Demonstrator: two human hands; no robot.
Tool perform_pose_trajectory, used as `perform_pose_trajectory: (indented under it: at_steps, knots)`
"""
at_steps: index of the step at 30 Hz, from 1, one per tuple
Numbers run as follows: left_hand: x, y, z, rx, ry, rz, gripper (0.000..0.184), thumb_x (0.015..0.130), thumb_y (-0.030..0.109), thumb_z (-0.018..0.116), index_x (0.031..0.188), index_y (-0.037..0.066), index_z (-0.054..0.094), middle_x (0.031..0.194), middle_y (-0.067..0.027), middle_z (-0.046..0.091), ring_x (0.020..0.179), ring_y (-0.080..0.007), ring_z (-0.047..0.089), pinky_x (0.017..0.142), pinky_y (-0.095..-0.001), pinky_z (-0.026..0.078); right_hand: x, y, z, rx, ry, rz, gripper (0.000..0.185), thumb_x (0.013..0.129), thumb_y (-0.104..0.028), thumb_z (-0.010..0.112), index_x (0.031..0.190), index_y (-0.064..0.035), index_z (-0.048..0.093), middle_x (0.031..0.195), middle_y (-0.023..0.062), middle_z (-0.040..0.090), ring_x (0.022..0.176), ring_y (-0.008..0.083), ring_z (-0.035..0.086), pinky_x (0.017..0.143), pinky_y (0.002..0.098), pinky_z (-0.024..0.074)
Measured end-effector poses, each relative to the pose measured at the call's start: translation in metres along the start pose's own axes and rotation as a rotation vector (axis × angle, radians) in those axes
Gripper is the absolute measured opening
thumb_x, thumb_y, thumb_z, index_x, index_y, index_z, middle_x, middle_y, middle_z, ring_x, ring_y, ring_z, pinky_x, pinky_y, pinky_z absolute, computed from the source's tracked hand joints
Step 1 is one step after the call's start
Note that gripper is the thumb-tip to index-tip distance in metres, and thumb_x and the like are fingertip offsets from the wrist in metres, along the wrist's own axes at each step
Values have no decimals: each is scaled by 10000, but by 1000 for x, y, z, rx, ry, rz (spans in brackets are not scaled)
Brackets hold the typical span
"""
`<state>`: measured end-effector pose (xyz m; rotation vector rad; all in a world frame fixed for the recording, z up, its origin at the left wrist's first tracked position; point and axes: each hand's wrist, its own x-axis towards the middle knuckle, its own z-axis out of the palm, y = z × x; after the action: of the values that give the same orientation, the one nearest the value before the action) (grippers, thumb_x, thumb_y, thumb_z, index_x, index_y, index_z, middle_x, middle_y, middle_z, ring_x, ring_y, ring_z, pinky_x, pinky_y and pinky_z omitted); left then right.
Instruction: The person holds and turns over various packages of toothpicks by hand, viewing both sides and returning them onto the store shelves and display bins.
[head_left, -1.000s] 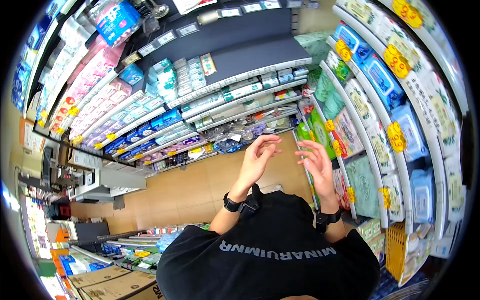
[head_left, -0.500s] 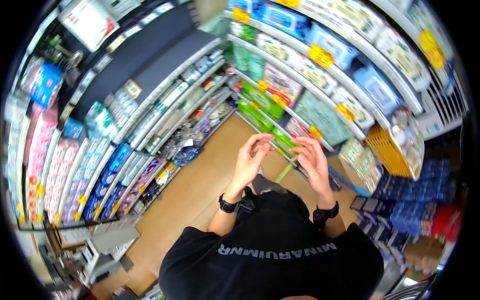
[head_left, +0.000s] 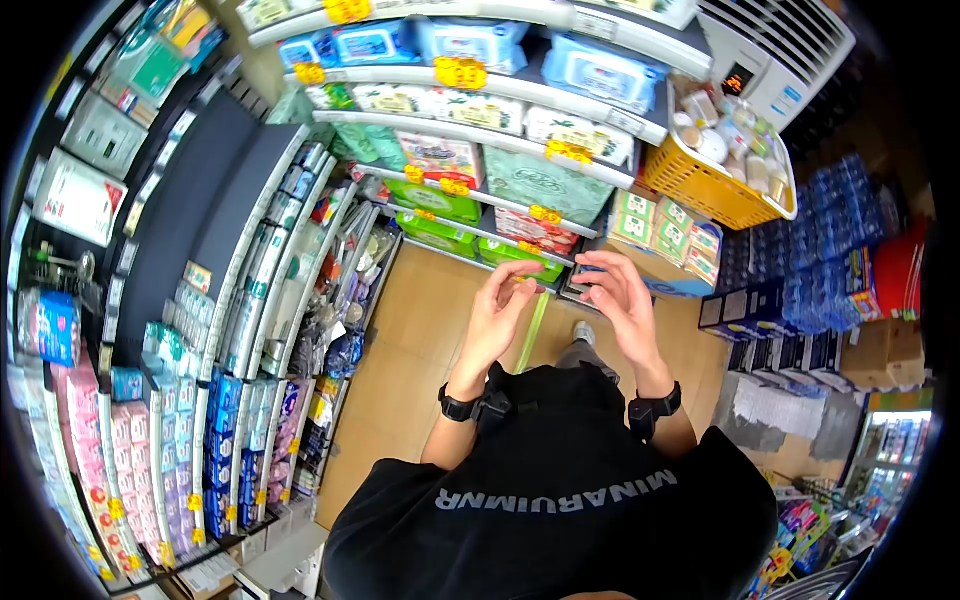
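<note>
Mid-frame, left hand point(head_left: 500, 315): wide, curved
Right hand point(head_left: 620, 305): wide, apart
Floor point(head_left: 410, 340): tan tiles
Shelves point(head_left: 190, 200): left, top
Basket point(head_left: 705, 188): upper right, yellow, filled

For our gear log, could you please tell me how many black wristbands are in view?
2: one black wristband is around the wrist of the left hand, the other wristband around that of the right hand. Neither is hidden.
</note>
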<state>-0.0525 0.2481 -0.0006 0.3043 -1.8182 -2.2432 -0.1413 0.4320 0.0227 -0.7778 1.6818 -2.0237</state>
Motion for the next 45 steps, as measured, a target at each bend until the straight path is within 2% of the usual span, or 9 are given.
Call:
perform_pose_trajectory:
  at_steps: [5, 8, 11, 12, 24, 28, 33, 35, 45]
  knots:
    - [36, -22, 67, 18, -87, -34, 258, 978, 119, 597, 1218, 24, 601, 1189, -85, 663, 958, -170, 673, 864, -297, 503, -9, 10, -75, 49, 118, 38, 391, 940, -24, 571, 1323, -46, 498, 1333, 102, 565, 1116, 194, 597, 911, 322, 483]
    - [62, -41, 115, 394, -54, 130, 257, 942, 153, 651, 1161, 26, 609, 1100, -104, 670, 836, -182, 675, 684, -309, 509, -16, 17, -132, -25, 203, 66, 331, 973, -66, 547, 1301, -33, 518, 1321, 103, 577, 1107, 210, 620, 884, 316, 486]
    - [92, -59, 168, 521, -74, 161, 251, 929, 155, 655, 1136, 19, 612, 1048, -127, 661, 831, -214, 677, 679, -316, 506, -26, 33, -200, -80, 255, 69, 315, 973, -74, 553, 1285, -41, 530, 1302, 81, 591, 1090, 201, 625, 879, 313, 485]
    - [105, -69, 183, 585, -110, 196, 266, 909, 153, 661, 1129, 11, 612, 1030, -156, 651, 851, -254, 683, 688, -342, 514, -28, 37, -220, -87, 311, 82, 345, 920, 36, 493, 1254, -30, 545, 1260, 73, 611, 1035, 197, 647, 871, 297, 492]
    - [221, -238, 363, 809, -527, 149, 432, 822, 181, 716, 1199, 25, 574, 1152, -169, 640, 1014, -321, 657, 857, -413, 530, -56, 112, -437, -144, 570, 351, 300, 923, -33, 559, 1222, -26, 576, 1140, 93, 670, 996, 173, 652, 812, 290, 502]
    - [240, -275, 398, 964, -595, 156, 553, 764, 183, 754, 1247, 32, 532, 1215, -196, 595, 1129, -379, 579, 935, -432, 499, -61, 146, -477, -72, 558, 443, 290, 923, -49, 549, 1209, -5, 570, 1125, 112, 670, 1006, 182, 648, 826, 288, 503]
    - [250, -310, 417, 1145, -653, 222, 631, 710, 136, 783, 1267, 22, 508, 1241, -182, 564, 1186, -368, 536, 977, -465, 465, -65, 206, -503, -84, 584, 573, 329, 913, -77, 562, 1226, 23, 539, 1129, 132, 656, 1054, 197, 621, 868, 295, 493]
    - [251, -325, 418, 1247, -634, 330, 672, 682, 128, 798, 1278, 31, 503, 1259, -175, 547, 1222, -354, 512, 995, -446, 438, -73, 234, -512, -221, 572, 581, 344, 914, -130, 593, 1237, -31, 533, 1143, 100, 612, 1039, 179, 582, 872, 312, 473]
    - [248, -337, 421, 1266, -692, 374, 804, 635, 103, 829, 1359, 76, 480, 1324, -114, 494, 1275, -310, 459, 998, -414, 373, -73, 228, -506, -105, 518, 643, 466, 892, -115, 598, 1306, 47, 460, 1180, 148, 610, 1114, 219, 576, 949, 325, 457]
